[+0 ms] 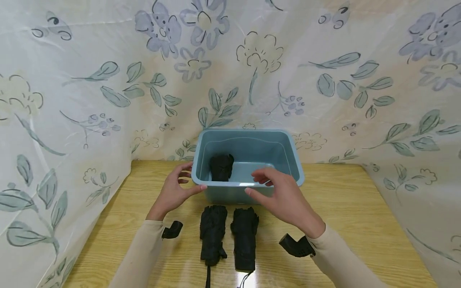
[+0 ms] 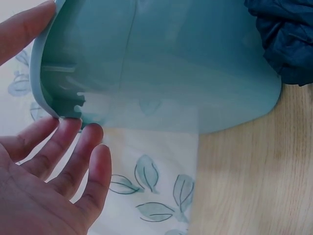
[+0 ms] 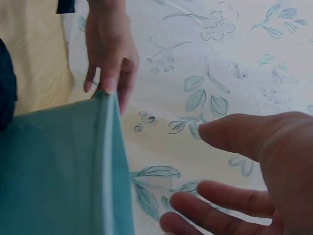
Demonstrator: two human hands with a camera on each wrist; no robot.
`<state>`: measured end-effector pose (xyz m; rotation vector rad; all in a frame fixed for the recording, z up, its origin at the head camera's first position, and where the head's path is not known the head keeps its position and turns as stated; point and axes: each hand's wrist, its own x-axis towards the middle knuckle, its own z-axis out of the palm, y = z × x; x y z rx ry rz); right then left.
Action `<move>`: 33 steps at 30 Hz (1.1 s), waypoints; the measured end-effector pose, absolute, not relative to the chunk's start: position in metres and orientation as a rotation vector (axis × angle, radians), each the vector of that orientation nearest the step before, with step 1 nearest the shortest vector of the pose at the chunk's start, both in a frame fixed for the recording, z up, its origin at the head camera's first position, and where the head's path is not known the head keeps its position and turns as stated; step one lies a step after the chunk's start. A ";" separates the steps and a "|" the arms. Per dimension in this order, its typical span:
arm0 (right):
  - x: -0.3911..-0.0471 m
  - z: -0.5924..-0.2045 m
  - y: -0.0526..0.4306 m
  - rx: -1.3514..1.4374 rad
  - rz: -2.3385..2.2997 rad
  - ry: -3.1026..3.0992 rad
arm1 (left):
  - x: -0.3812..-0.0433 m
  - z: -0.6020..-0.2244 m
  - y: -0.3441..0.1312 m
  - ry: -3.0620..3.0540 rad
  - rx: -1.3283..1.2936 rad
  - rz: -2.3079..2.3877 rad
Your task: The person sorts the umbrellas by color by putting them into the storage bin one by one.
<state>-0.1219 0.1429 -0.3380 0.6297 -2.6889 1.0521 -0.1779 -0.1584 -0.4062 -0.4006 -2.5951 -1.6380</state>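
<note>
A light-blue plastic bin (image 1: 248, 196) stands on the table. My left hand (image 1: 176, 192) holds its near left corner, thumb on the front rim and fingers at the left side; the left wrist view shows those fingertips (image 2: 90, 132) against the rim. Over the bin's front rim hovers my right hand (image 1: 286, 196), thumb and fingers apart and nothing between them. Inside the bin at the left is a black folded umbrella (image 1: 221, 167), its lower part hidden by the front wall. Two more black folded umbrellas, a left one (image 1: 212, 236) and a right one (image 1: 245, 240), lie side by side before the bin.
The wooden table (image 1: 342, 212) extends to both sides of the bin. A floral cloth (image 1: 248, 80) hangs behind the table and along its sides. Wrist straps (image 1: 172, 230) end the umbrellas' row near my sleeves, as black wrist-worn pieces.
</note>
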 end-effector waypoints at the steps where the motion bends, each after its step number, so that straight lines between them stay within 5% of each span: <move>1: -0.119 -0.341 0.144 0.627 1.050 -2.680 | -0.180 -0.410 -0.159 -2.595 -0.401 -1.635; 17: -0.091 -0.424 0.153 0.358 1.228 -2.781 | -0.183 -0.423 -0.163 -2.592 -0.395 -1.623; 33: -0.085 -0.491 0.147 -0.031 1.389 -3.083 | -0.165 -0.390 -0.152 -2.592 -0.401 -1.637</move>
